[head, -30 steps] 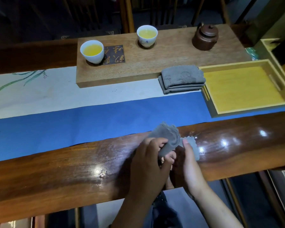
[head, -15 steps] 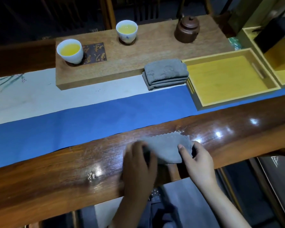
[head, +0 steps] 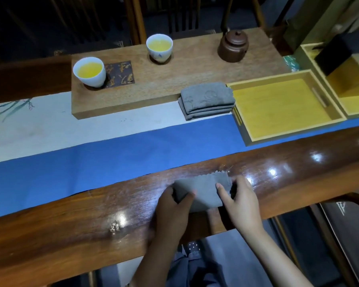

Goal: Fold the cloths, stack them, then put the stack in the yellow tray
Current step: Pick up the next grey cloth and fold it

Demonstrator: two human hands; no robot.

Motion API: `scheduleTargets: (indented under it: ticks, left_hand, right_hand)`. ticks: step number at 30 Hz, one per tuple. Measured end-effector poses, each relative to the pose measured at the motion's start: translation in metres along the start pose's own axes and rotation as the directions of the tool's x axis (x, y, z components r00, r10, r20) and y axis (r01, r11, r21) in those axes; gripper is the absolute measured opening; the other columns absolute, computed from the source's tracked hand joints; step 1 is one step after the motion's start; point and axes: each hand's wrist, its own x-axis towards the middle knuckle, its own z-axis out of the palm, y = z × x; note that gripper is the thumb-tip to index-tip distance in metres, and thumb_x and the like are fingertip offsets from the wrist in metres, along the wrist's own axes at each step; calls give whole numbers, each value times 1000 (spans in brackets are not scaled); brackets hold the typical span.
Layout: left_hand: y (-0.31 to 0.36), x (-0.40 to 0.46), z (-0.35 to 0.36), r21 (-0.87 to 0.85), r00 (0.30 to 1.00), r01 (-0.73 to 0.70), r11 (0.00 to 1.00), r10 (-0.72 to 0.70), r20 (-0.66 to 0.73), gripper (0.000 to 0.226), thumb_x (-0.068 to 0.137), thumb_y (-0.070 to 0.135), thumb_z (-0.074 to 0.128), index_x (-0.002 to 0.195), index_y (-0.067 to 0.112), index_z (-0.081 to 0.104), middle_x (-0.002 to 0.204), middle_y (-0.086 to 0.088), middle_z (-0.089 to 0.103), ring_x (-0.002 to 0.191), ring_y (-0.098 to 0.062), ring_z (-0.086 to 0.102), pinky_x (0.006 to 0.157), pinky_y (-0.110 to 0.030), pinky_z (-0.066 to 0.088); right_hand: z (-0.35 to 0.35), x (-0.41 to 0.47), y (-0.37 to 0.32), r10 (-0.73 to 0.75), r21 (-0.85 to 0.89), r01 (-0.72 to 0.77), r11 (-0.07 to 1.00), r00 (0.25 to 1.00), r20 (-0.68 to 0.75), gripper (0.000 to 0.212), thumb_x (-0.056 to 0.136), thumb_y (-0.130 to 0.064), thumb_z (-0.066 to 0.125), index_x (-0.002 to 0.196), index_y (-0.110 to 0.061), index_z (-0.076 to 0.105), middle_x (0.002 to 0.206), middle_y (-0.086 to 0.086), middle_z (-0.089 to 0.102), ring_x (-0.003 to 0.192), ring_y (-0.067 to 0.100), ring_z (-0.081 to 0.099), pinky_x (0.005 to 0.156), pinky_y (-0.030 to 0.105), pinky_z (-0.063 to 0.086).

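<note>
- The yellow tray (head: 282, 106) is seen empty toward the table's far right.
- A folded stack (head: 207, 100) lies just beside it.
- A soft, light grey cloth (head: 203, 188) at the near edge is pinched by the left hand (head: 172, 210) and right hand (head: 240, 201); its side edges are judged best for gripping.

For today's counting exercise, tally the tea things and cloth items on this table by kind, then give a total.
Teacups with yellow tea: 2
Brown teapot: 1
Stack of folded grey cloths: 1
Grey cloth held by left hand and right hand: 1
Empty yellow tray: 1
Total: 6
</note>
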Motion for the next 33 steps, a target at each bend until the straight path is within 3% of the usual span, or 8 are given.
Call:
scheduleTargets:
  ticks: [4,8,11,14,19,24,30,33]
  left_hand:
    - [21,-5,-15,-145,990,-51,988,69,126,21,86,27,67,104,19,68,99,3,75,91,-10,70,69,-18,51]
    - [49,-7,-27,-277,968,-37,960,103,227,31,80,28,62,107,14,69,102,1,76,96,-16,71,75,-21,54]
    - [77,-2,-33,-394,956,47,918,73,284,21,89,18,63,108,9,66,104,-8,74,95,-21,70,85,-33,54]
    - [106,5,-36,-391,959,40,920,74,272,18,93,13,58,108,6,65,103,-10,73,92,-20,67,92,-39,50]
    - [150,25,-30,-279,987,-77,957,113,114,13,86,17,69,87,5,72,91,-12,77,79,-18,71,77,-31,52]
    - [184,72,-12,-263,995,-99,960,94,-33,19,82,23,73,76,6,71,77,-6,74,69,-18,65,66,-28,47]
    - [196,145,12,-193,995,-68,979,53,-86,38,80,33,73,83,-4,61,76,-10,59,72,-18,53,70,-31,40]
    - [189,174,21,-137,993,-23,990,7,-115,35,80,30,74,86,-3,64,72,-7,58,66,-20,53,55,-21,45]
  right_hand:
    - [-22,-1,-13,283,305,-334,892,938,199,42,80,-58,61,90,-17,58,89,0,67,83,18,63,65,26,45]
    - [-49,4,-35,317,448,-769,457,611,725,45,82,-53,61,109,-17,62,104,16,73,92,30,72,68,32,60]
    - [-70,12,-50,243,561,-748,354,653,718,51,66,-37,76,110,-14,64,103,14,74,87,26,73,64,28,59]
    - [-92,30,-67,210,648,-619,444,775,596,42,66,-30,76,103,-14,70,103,7,75,89,17,73,66,26,57]
    - [-118,73,-96,151,629,-446,637,872,465,11,85,-26,67,85,-16,71,90,0,76,78,6,70,63,21,51]
    - [-127,135,-117,124,616,-350,705,917,379,16,88,-21,66,73,-17,64,79,0,68,73,11,61,59,21,50]
    - [-109,214,-115,120,539,-303,786,930,348,17,90,-19,64,82,-9,52,81,10,43,76,24,46,57,25,47]
    - [-93,242,-101,104,433,-243,868,941,321,31,89,-18,65,68,-8,45,71,13,40,71,26,45,63,38,43]
